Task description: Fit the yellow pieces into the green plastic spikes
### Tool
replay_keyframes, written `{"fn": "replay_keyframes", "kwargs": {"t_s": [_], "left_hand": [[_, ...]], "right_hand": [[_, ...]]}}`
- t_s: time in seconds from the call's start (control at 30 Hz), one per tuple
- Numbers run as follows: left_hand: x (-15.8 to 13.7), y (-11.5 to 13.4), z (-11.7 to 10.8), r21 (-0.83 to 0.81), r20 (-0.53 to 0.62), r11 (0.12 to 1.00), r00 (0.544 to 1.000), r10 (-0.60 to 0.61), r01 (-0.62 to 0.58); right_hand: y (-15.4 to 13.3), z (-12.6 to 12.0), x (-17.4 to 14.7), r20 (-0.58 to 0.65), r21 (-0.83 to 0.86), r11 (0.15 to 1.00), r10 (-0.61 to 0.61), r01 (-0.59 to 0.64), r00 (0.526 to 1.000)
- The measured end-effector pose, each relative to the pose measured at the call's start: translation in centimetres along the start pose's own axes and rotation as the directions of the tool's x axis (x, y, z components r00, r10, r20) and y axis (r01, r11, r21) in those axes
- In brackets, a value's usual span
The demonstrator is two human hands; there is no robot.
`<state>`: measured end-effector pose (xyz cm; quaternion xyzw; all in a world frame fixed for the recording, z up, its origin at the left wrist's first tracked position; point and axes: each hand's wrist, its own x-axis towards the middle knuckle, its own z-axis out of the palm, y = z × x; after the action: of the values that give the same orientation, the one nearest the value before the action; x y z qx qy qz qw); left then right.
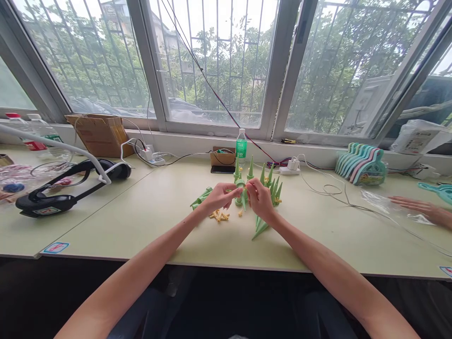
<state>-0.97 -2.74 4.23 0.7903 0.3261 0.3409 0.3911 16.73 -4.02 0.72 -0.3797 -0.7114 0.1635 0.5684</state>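
Observation:
Over the middle of the table, my left hand (223,195) is closed on a green plastic cone piece (240,182) with a round, ringed end. Close against it, my right hand (260,195) pinches what looks like a small yellow plastic piece, mostly hidden by the fingertips. Behind the hands stand several pointed green cones (250,167), some with yellow bits on them. More green cones (260,230) lie beneath my right wrist. Loose yellow pieces (219,216) are heaped near my left wrist, beside green tube-like parts (201,197).
A bottle (241,145), a black phone-like slab (222,169) and a power strip (290,168) stand behind. A headset (70,188) lies left. On the right are pastel hangers (362,165), a trailing cable (348,197) and another person's hand (420,209) on a plastic bag.

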Motion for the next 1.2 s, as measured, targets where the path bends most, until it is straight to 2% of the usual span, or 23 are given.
{"fn": "replay_keyframes", "kwargs": {"t_s": [0.53, 0.87, 1.2], "left_hand": [[0.2, -1.0, 0.3, 0.030, -0.119, 0.993, 0.986, 0.116, -0.113], [0.3, -1.4, 0.5, 0.066, -0.187, 0.976, 0.958, 0.216, -0.207], [0.5, -1.7, 0.6, 0.216, -0.211, 0.936, 0.922, 0.324, -0.279]], "right_hand": [[-0.4, 0.0, 0.0, 0.005, -0.020, 1.000, 0.008, -0.008, 1.000], [-0.1, 0.2, 0.0, 0.001, 0.016, 0.999, 0.028, -0.028, 1.000], [-0.3, 0.4, -0.1, 0.033, 0.148, 0.981, 0.120, -0.124, 0.992]]}}
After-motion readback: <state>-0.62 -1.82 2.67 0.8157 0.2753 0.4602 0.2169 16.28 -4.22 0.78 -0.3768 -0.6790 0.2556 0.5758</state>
